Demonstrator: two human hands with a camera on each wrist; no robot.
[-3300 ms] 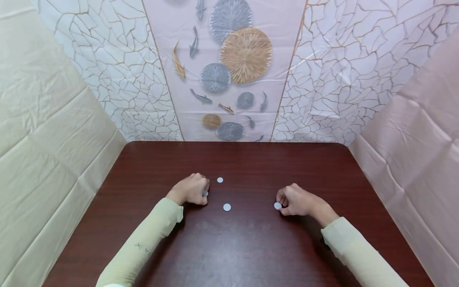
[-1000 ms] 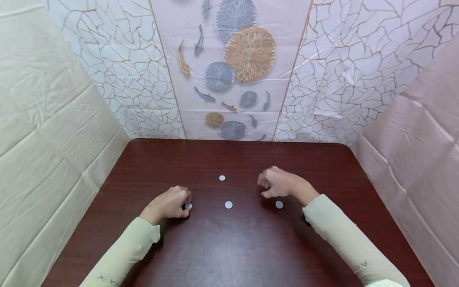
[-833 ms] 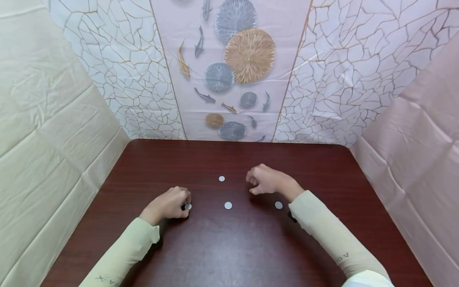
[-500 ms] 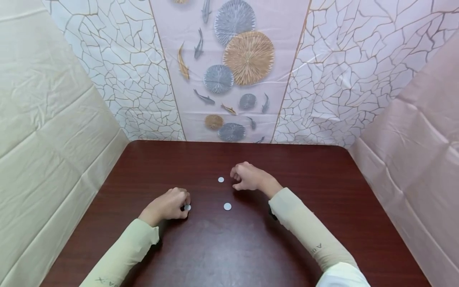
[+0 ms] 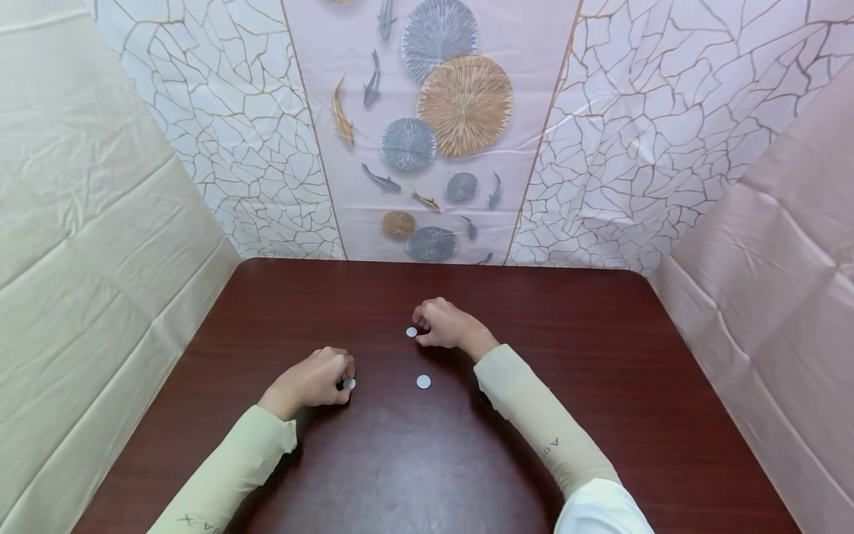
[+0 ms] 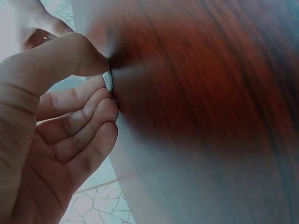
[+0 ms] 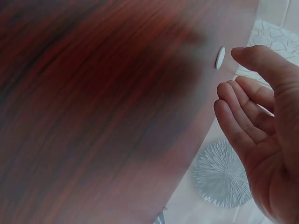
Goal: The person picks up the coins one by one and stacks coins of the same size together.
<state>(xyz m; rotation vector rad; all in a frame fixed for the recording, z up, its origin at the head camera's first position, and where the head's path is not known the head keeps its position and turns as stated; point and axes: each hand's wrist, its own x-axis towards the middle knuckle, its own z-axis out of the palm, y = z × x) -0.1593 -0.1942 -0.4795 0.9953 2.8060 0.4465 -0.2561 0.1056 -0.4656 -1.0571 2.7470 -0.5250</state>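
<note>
My left hand (image 5: pixel 312 383) is low over the left part of the table, pinching a small round white disc (image 5: pixel 350 383) between thumb and fingertip. In the left wrist view that disc (image 6: pixel 108 80) stands out edge-on between the thumb and the finger, at the table surface. My right hand (image 5: pixel 444 325) hovers by a second white disc (image 5: pixel 411 332), its thumb and fingers parted and holding nothing. A gap shows between the thumb and this disc (image 7: pixel 220 58) in the right wrist view. A third white disc (image 5: pixel 423 382) lies nearer, between the two hands.
The dark red-brown wooden table (image 5: pixel 414 460) has a glossy top. Behind it hangs a patterned cloth (image 5: pixel 467 185), with pale cloth walls (image 5: pixel 87 282) at both sides. My right sleeve (image 5: pixel 534 415) crosses the table where another disc lay earlier.
My right hand let go of a disc at the right and moved left to the far disc; the sleeve now hides the released one. My left hand brought its disc left and nearer, then stayed.
</note>
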